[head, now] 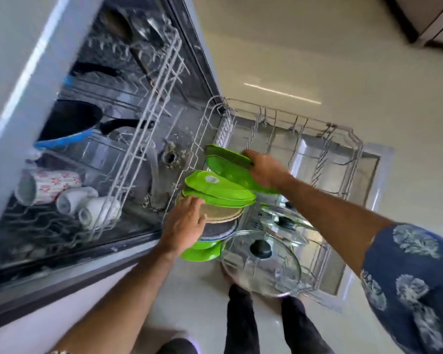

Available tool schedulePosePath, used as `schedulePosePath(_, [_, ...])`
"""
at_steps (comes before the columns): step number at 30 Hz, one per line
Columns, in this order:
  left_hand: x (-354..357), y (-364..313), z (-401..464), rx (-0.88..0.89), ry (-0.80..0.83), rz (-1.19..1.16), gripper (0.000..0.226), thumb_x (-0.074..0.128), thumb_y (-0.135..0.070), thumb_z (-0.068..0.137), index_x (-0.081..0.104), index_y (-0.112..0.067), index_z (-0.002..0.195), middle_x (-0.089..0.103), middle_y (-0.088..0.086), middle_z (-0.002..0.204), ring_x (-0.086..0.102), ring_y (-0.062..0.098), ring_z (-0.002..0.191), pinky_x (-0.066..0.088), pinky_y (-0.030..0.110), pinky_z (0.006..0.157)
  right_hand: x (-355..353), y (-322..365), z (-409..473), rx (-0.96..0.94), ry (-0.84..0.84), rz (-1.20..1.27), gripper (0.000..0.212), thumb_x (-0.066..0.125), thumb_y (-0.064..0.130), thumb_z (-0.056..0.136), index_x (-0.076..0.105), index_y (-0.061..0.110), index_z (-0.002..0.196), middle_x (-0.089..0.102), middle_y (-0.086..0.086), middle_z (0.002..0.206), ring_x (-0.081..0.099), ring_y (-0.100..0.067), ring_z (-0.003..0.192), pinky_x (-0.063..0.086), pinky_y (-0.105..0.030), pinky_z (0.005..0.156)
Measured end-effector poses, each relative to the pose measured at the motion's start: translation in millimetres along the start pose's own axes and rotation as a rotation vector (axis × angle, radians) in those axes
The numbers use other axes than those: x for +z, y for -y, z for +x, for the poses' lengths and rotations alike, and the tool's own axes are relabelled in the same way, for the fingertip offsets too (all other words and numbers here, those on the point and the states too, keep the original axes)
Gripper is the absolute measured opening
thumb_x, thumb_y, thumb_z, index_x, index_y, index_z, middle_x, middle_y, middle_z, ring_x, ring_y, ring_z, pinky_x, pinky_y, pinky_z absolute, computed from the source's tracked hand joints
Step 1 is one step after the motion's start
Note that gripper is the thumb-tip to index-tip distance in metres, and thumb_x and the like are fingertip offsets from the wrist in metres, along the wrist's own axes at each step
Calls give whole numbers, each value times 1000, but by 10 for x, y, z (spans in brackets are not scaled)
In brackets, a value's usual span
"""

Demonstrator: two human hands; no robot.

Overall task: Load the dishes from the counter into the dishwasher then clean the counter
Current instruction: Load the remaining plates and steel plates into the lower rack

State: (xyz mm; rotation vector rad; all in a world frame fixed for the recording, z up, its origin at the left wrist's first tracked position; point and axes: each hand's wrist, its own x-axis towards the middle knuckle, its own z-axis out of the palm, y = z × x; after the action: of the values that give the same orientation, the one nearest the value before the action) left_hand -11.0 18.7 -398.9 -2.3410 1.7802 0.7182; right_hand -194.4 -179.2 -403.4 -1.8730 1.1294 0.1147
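Plates (219, 192) are filling the lower rack (353, 152); my right hand (265, 169) is gripping a green plate (225, 162), left hand (183, 226) flat, counter uncleaned.

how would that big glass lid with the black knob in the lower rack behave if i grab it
The glass lid is probably rigid, breakable and fairly heavy, being clear glass with a metal rim. Leaning in the lower rack, it might tip; the black knob likely offers the safest grip.

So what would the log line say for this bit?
step: loading plates | right hand: grips green plate over lower rack | left hand: flat on beige plate | glass lid: racked
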Motion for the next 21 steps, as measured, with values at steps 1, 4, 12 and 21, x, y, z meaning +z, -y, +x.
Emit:
schedulePosePath(1, [64, 34, 122, 19, -11, 30, 38, 54, -31, 84, 59, -14, 118, 61, 9, 111, 60, 32, 102, 52, 44, 86, 63, -17, 172, -36, -15, -35, 40, 51, 12, 95, 54, 19, 135, 65, -21, 119, 63, -36, 108, 48, -36, 83])
schedulePosePath(4, [248, 125, 404, 45, 16, 59, 52, 44, -37, 87, 55, -8, 129, 59, 13, 125, 58, 33, 114, 50, 46, 95, 271, -33, 548, -107, -82, -126, 40, 48, 14, 96, 52, 24, 134, 66, -21, 117, 65, -39, 103, 50, -42, 80])
schedulePosePath(12, [448, 212, 788, 103, 223, 217, 63, 42, -44, 101, 23, -16, 154, 22, 5, 163, 24, 21, 149, 29, 48, 118, 647, -8, 1025, -135, -127, -228, 42, 44, 7, 91, 45, 24, 130, 66, -13, 115, 67, -33, 92, 39, -34, 65])
schedulePosePath(21, [501, 253, 934, 97, 220, 213, 63, 34, -51, 96, 30, -18, 149, 32, 6, 159, 36, 22, 143, 39, 47, 113, 569, -110, 993, -249, 46, -416, 51, 45, 7, 95, 37, 17, 144, 63, -21, 116, 64, -37, 102, 41, -36, 70])
